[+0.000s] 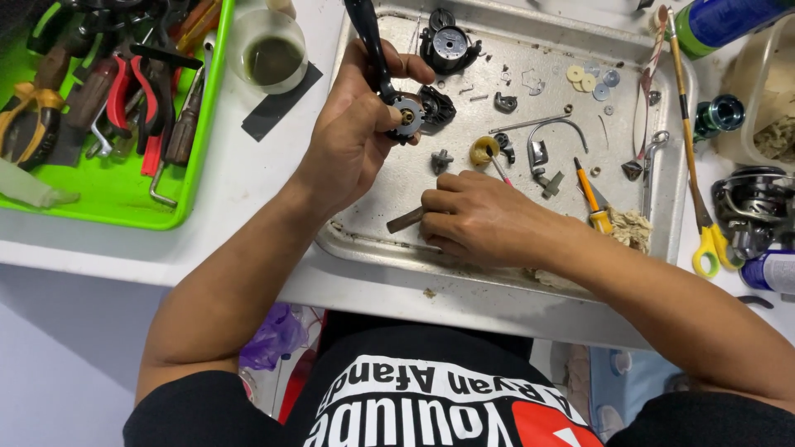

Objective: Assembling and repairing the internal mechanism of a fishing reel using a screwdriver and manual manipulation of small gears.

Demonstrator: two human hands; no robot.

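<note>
A white bench [248,178] carries a metal tray [364,240] strewn with loose reel parts. The left hand [356,124] grips a stripped reel body [414,112]; just right of it, the right hand [476,217] pinches a small pick [499,168]. Judging by the scattered pieces, disassembly looks well advanced, reassembly unfinished.

Black reel body [411,112], gear exposed, held above the metal tray [373,236].
</note>
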